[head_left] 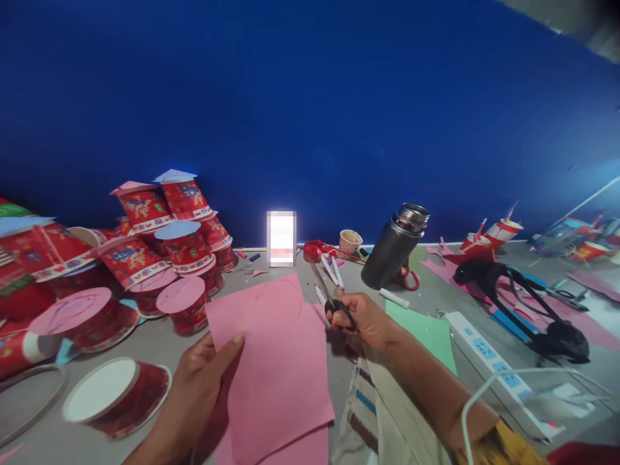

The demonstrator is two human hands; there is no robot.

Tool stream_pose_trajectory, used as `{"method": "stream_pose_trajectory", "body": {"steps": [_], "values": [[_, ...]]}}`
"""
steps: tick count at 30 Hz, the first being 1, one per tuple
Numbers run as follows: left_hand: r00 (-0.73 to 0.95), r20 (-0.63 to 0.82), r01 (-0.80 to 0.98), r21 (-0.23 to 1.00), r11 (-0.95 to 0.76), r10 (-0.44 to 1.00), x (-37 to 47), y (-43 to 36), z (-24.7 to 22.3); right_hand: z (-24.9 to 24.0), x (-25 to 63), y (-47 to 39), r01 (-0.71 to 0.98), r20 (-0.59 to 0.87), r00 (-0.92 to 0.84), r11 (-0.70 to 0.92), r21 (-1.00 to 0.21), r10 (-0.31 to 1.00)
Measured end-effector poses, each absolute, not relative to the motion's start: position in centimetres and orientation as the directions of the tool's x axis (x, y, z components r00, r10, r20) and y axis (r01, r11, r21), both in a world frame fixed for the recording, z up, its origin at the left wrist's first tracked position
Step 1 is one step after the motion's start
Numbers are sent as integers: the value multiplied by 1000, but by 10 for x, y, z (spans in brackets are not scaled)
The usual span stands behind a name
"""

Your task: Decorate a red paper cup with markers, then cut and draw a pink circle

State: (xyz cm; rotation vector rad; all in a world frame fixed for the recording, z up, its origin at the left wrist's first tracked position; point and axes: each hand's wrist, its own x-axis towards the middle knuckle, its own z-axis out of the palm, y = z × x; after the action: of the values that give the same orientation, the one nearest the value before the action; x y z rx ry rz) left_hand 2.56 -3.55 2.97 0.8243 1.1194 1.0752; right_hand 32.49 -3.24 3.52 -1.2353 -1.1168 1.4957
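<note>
My left hand (pixel 208 371) grips the left edge of a pink paper sheet (pixel 278 368), thumb on top and fingers underneath. A faint curved line shows near the sheet's upper part, and more pink paper lies below it. In my right hand (pixel 361 320) is a pair of scissors (pixel 341 313) with dark handles, the fingers wrapped round them. The blades point up and away, just right of the sheet's upper right corner. Whether the blades touch the paper I cannot tell.
Red paper cups (pixel 186 248) with paper discs stand stacked at the left. Behind the scissors are white markers (pixel 338 272), a small cup (pixel 349 243) and a dark flask (pixel 394 248). A green sheet (pixel 423 332), a power strip (pixel 498 371) and a black strapped object (pixel 527 310) lie to the right.
</note>
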Motion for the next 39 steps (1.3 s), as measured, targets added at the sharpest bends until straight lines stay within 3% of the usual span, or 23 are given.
{"method": "stream_pose_trajectory", "body": {"steps": [8, 13, 20, 28, 39], "values": [[166, -292, -342, 879, 333, 942, 22, -34, 17, 26, 315, -34, -147, -235, -247, -276, -950, 940], [175, -305, -332, 877, 348, 936, 22, -35, 20, 27, 309, -39, -43, -205, -283, -226, -973, 937], [196, -290, -281, 899, 337, 937, 22, -36, 17, 31, 306, -40, 65, -176, -226, -165, -984, 958], [198, -300, -270, 898, 347, 933, 23, -38, 18, 32, 303, -44, 23, -209, -233, -209, -978, 950], [147, -286, -200, 929, 311, 947, 24, -38, 24, 33, 305, -43, 103, -186, -218, -167, -980, 958]]}}
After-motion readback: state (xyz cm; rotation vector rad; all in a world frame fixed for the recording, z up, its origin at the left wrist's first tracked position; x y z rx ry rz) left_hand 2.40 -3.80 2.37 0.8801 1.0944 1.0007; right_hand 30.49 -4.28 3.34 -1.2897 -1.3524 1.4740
